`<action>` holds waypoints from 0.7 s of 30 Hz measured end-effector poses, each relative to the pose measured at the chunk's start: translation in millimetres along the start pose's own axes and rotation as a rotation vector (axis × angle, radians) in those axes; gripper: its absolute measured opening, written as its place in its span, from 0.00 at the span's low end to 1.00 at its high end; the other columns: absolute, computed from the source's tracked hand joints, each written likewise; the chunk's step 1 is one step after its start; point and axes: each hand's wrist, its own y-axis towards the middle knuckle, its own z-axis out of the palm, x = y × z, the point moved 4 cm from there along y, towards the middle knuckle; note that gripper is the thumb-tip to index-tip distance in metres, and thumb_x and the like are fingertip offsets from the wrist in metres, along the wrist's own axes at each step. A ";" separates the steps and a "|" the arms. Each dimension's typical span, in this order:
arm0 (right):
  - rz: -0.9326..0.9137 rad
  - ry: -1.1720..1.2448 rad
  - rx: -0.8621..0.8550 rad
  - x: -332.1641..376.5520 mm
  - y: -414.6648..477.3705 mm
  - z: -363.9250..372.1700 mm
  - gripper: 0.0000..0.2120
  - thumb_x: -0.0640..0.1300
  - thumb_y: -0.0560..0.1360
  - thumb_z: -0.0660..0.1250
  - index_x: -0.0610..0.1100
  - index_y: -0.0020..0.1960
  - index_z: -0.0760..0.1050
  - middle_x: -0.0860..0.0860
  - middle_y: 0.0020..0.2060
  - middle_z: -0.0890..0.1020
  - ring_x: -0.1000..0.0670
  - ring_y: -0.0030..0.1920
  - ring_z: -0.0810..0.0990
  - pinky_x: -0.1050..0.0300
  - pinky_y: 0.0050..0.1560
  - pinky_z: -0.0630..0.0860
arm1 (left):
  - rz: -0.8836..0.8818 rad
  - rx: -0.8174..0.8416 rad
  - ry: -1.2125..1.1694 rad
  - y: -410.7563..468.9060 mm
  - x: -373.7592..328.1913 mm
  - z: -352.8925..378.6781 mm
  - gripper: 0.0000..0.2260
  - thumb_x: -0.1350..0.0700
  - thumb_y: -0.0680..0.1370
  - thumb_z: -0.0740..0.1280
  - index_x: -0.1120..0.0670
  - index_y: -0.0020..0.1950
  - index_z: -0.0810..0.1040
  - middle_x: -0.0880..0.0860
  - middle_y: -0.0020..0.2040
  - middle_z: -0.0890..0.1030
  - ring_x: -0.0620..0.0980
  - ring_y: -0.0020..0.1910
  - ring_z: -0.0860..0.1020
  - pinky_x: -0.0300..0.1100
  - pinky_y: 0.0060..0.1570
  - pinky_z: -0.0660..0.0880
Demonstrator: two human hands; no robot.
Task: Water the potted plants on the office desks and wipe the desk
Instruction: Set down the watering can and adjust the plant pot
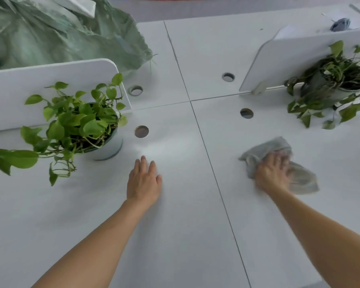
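Note:
My right hand (271, 175) presses a crumpled grey cloth (299, 179) onto the white desk (185, 204) right of the centre seam; the fingers are blurred. My left hand (143, 181) lies flat on the desk with straight fingers and holds nothing. A leafy green plant in a white pot (108, 146) stands just left of my left hand. A second, darker trailing plant in a white pot (337, 90) stands at the far right against a divider.
Two white desk dividers (50, 80) (289, 59) stand behind the plants. Round cable holes (141, 131) (246, 113) open in the desk near the centre. A green woven sack (60, 32) lies behind the left divider. A small dark object (340, 24) sits at the far right.

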 end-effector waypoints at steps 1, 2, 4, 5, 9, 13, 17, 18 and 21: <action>-0.116 -0.017 0.005 29.9 -6.4 11.1 0.30 0.53 0.82 0.39 0.42 0.82 0.45 0.42 0.81 0.44 0.42 0.80 0.38 0.34 0.77 0.45 | -0.017 0.006 -0.008 6.1 -5.1 -0.7 0.24 0.48 0.83 0.51 0.56 0.77 0.56 0.61 0.79 0.49 0.60 0.78 0.49 0.50 0.73 0.57; -0.341 -0.048 0.019 62.3 -19.5 23.4 0.30 0.52 0.82 0.40 0.41 0.81 0.45 0.42 0.81 0.46 0.44 0.81 0.41 0.35 0.77 0.45 | -0.036 0.022 -0.013 13.9 -13.2 -0.5 0.25 0.47 0.83 0.50 0.56 0.78 0.54 0.61 0.79 0.48 0.60 0.78 0.48 0.50 0.74 0.55; -0.856 -0.202 0.011 99.4 -54.9 46.3 0.29 0.54 0.82 0.44 0.44 0.81 0.55 0.46 0.80 0.55 0.46 0.80 0.50 0.39 0.76 0.47 | -0.082 0.059 -0.011 24.8 -27.3 3.8 0.28 0.45 0.83 0.47 0.57 0.79 0.46 0.61 0.79 0.43 0.61 0.78 0.44 0.53 0.75 0.51; -1.001 -0.260 0.016 101.8 -53.1 43.5 0.28 0.56 0.83 0.44 0.46 0.80 0.58 0.48 0.79 0.59 0.48 0.80 0.53 0.40 0.74 0.49 | -0.106 0.070 0.000 30.1 -33.5 5.0 0.29 0.44 0.83 0.46 0.58 0.79 0.43 0.62 0.79 0.41 0.62 0.78 0.42 0.55 0.76 0.49; -0.835 -0.263 -0.008 89.1 78.5 -12.1 0.36 0.67 0.78 0.30 0.51 0.81 0.42 0.50 0.81 0.49 0.49 0.81 0.42 0.45 0.78 0.40 | -0.172 0.038 0.039 31.7 -42.6 17.8 0.31 0.42 0.80 0.35 0.58 0.78 0.34 0.64 0.78 0.36 0.64 0.77 0.39 0.58 0.76 0.44; -0.539 -0.231 -0.008 144.8 155.5 -32.1 0.32 0.60 0.83 0.38 0.44 0.82 0.40 0.47 0.81 0.42 0.47 0.80 0.38 0.39 0.77 0.35 | -0.197 0.021 0.045 37.7 -40.9 23.8 0.36 0.40 0.69 0.16 0.57 0.73 0.28 0.62 0.75 0.31 0.63 0.76 0.35 0.58 0.75 0.39; -1.114 -0.270 0.110 194.0 91.6 2.9 0.41 0.66 0.77 0.26 0.46 0.82 0.48 0.47 0.81 0.47 0.45 0.81 0.43 0.36 0.78 0.44 | -0.203 0.048 0.027 35.5 -42.5 23.6 0.37 0.39 0.67 0.14 0.56 0.72 0.26 0.61 0.75 0.30 0.61 0.74 0.30 0.57 0.75 0.37; -1.235 -0.326 0.142 188.2 91.1 2.8 0.41 0.68 0.76 0.25 0.50 0.82 0.46 0.51 0.81 0.46 0.47 0.80 0.41 0.37 0.78 0.41 | -0.203 0.056 0.021 35.2 -44.2 22.2 0.37 0.38 0.66 0.14 0.56 0.72 0.26 0.61 0.75 0.29 0.60 0.74 0.29 0.57 0.75 0.36; -1.084 -0.355 0.115 180.4 159.4 -21.7 0.37 0.69 0.74 0.29 0.56 0.80 0.36 0.54 0.81 0.39 0.51 0.79 0.34 0.41 0.78 0.36 | -0.204 0.102 0.029 37.3 -47.6 17.3 0.37 0.38 0.63 0.12 0.55 0.69 0.22 0.59 0.73 0.25 0.59 0.73 0.27 0.55 0.74 0.33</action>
